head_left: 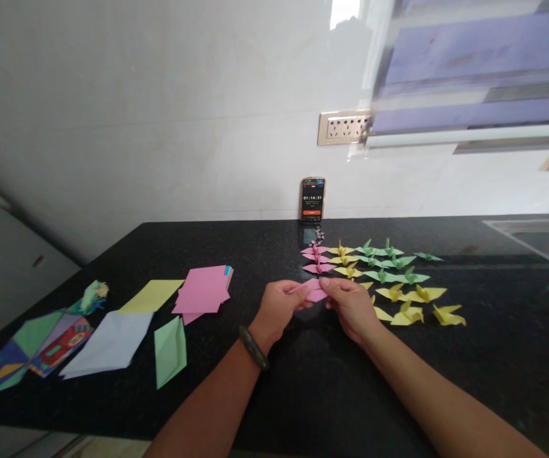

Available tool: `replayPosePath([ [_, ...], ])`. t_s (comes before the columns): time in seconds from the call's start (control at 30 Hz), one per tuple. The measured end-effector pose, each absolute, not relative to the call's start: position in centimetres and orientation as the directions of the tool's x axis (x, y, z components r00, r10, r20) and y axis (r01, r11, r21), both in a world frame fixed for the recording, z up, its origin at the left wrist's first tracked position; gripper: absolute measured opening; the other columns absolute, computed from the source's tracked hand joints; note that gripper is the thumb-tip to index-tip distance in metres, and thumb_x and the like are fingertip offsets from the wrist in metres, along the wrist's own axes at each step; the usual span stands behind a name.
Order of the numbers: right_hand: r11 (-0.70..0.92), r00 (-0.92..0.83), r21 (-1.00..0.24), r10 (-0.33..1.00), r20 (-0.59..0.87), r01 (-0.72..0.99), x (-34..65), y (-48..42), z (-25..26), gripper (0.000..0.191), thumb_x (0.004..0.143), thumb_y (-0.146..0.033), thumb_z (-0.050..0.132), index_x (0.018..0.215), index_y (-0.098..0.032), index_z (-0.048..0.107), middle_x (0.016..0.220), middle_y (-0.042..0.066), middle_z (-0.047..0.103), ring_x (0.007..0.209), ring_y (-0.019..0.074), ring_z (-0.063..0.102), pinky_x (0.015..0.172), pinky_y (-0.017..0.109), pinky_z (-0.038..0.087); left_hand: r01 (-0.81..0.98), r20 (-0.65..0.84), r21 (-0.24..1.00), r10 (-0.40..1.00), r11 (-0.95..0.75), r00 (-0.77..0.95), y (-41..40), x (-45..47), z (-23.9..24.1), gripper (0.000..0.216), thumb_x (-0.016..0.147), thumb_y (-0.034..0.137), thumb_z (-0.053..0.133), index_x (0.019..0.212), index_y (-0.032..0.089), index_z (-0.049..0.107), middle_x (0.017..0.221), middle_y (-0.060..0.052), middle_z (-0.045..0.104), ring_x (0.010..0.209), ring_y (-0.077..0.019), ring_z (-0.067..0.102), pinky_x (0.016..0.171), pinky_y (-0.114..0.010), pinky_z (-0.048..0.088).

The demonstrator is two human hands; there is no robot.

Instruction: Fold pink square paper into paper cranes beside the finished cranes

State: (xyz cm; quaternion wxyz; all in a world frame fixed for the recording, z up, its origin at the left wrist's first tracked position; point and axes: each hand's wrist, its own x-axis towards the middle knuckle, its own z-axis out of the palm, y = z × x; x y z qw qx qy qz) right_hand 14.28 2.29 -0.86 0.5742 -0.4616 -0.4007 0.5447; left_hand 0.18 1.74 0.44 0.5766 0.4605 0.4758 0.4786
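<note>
A folded piece of pink paper (316,292) is held between my two hands, just above the black countertop. My left hand (281,305), with a dark bangle at the wrist, pinches its left side. On its right side the thumb and fingers of my right hand (353,306) grip it. Right behind the paper stand several pink paper cranes (319,259). Yellow paper cranes (408,313) and green paper cranes (387,261) spread out to the right, and my right hand hides part of some yellow ones.
A phone (313,200) showing a timer leans on the wall below a socket panel (344,128). Left on the countertop (250,248) lie a stack of pink paper (203,289), yellow paper (154,294), white sheets (112,340), a folded green paper (170,350) and a colourful packet (21,353).
</note>
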Motion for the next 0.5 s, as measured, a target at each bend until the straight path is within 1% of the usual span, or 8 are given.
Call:
replayPosePath([
  [0.07,-0.065,0.042,-0.942,0.996,-0.083,-0.33,13.99,2.07,-0.7,0.03,0.056,-0.037,0.074,0.078,-0.016,0.067,0.056,-0.002,0.055,0.045,0.0069,0.042,0.04,0.02,0.036,-0.127,-0.095,0.987,0.994,0.1,0.044,1.72,0.26,0.4,0.03,0.061,0.038,0.07,0.067,0.01,0.066,0.058,-0.004,0.064,0.052,-0.0107,0.057,0.054,-0.022,0.043],
  [0.1,-0.088,0.007,-0.935,0.995,-0.096,-0.345,13.83,1.95,-0.67,0.031,0.056,-0.035,0.075,0.079,-0.017,0.066,0.057,-0.003,0.054,0.046,0.0071,0.043,0.039,0.019,0.036,-0.138,-0.087,0.986,0.996,0.089,0.021,1.72,0.3,0.36,0.029,0.061,0.038,0.069,0.067,0.01,0.065,0.057,-0.004,0.063,0.052,-0.0104,0.057,0.054,-0.022,0.043],
  [0.2,-0.121,-0.06,-0.946,0.992,-0.108,-0.3,13.41,1.66,-0.82,0.023,0.055,-0.031,0.076,0.066,-0.015,0.064,0.058,-0.001,0.058,0.048,0.0075,0.045,0.039,0.018,0.036,-0.153,-0.071,0.986,0.997,0.067,-0.018,1.73,0.47,0.26,0.028,0.061,0.037,0.069,0.066,0.01,0.065,0.055,-0.003,0.063,0.051,-0.0102,0.056,0.053,-0.022,0.043],
  [0.3,-0.093,-0.024,-0.956,0.996,-0.09,-0.279,13.24,1.64,-1.13,0.02,0.056,-0.03,0.075,0.06,-0.014,0.064,0.058,0.001,0.06,0.049,0.0075,0.046,0.04,0.018,0.035,-0.146,-0.057,0.988,0.998,0.051,-0.032,1.68,0.59,0.27,0.027,0.061,0.035,0.069,0.065,0.009,0.065,0.054,-0.004,0.063,0.051,-0.0107,0.057,0.052,-0.022,0.044],
  [0.37,-0.089,-0.011,-0.952,0.996,-0.09,-0.294,13.34,1.81,-1.19,0.022,0.058,-0.033,0.073,0.057,-0.013,0.063,0.052,-0.001,0.056,0.045,0.0069,0.044,0.04,0.019,0.035,-0.15,-0.056,0.987,0.998,0.049,-0.043,1.68,0.58,0.37,0.026,0.061,0.034,0.07,0.065,0.009,0.065,0.055,-0.004,0.063,0.05,-0.0109,0.057,0.051,-0.022,0.044],
  [0.43,-0.108,-0.002,-0.941,0.994,-0.113,-0.321,13.64,2.09,-1.0,0.027,0.061,-0.037,0.07,0.053,-0.013,0.061,0.047,-0.001,0.051,0.042,0.0063,0.04,0.039,0.019,0.034,-0.157,-0.062,0.986,0.997,0.053,-0.05,1.73,0.49,0.49,0.026,0.06,0.034,0.07,0.066,0.009,0.065,0.055,-0.004,0.063,0.049,-0.0106,0.056,0.05,-0.022,0.043],
  [0.5,-0.115,0.04,-0.926,0.99,-0.138,-0.36,14.08,2.41,-0.58,0.031,0.063,-0.041,0.068,0.052,-0.013,0.06,0.048,-0.001,0.052,0.041,0.0063,0.039,0.037,0.019,0.033,-0.165,-0.081,0.984,0.996,0.072,-0.048,1.84,0.36,0.55,0.027,0.061,0.035,0.069,0.066,0.009,0.065,0.055,-0.004,0.063,0.048,-0.0098,0.056,0.049,-0.021,0.043],
])
